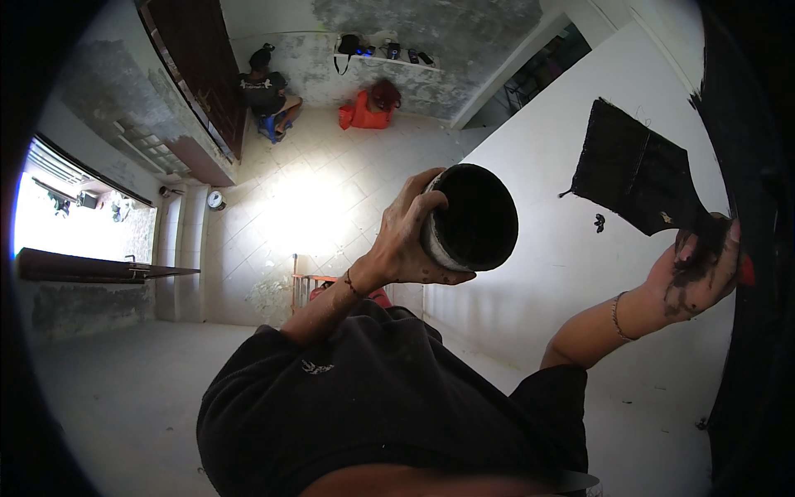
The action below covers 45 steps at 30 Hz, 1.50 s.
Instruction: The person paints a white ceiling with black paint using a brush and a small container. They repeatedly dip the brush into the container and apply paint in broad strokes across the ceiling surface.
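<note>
My left hand is wrapped round a round pot with a pale, stained outside. Its mouth faces up and the inside is black. At the right, my right hand, smeared with black, grips a wide flat paintbrush by its handle. Black coats the bristles and the broad body, and a bit of red shows past the hand. The bristle end points up and left, in front of the white wall. Beside the hand, a black painted band runs down the right edge.
An orange-red metal frame stands below, behind my left forearm. Farther off, a person sits on a blue stool and another person in red is low by the wall. A shelf carries small devices. A bright opening is at left.
</note>
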Tool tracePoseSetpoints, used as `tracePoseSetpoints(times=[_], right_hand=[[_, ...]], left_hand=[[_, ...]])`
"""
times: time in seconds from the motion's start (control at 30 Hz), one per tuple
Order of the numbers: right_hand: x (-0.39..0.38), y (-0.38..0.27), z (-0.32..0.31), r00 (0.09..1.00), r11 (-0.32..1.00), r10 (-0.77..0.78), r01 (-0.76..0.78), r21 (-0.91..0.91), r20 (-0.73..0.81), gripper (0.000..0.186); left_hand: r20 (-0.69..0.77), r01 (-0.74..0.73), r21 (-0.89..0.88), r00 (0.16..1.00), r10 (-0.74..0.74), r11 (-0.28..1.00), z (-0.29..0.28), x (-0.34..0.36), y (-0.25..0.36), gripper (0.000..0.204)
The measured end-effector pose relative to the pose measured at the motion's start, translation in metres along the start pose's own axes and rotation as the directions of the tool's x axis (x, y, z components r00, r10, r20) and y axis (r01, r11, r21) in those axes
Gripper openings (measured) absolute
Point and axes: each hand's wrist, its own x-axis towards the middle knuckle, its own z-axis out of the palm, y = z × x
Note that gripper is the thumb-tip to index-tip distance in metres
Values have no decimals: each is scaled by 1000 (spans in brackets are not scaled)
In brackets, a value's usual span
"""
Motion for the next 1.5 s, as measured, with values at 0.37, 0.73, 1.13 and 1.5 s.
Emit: tracePoseSetpoints(times=[0.37,0.73,1.13,1.5], right_hand=[[-69,-47,58,984,980,177,-179,88,33,23],[-102,-63,109,716,622,506,-689,372,481,25],[-116,-66,121,705,606,452,-692,393,546,30],[-119,-81,111,699,623,349,-670,403,624,23]], left_hand=[[-96,13,77,995,-6,997,-1,-24,0,99],[-150,86,258,988,-49,962,-19,-43,-3,93],[-172,167,404,980,-105,899,-18,-69,21,104],[-236,181,335,966,-104,925,-14,-82,36,92]])
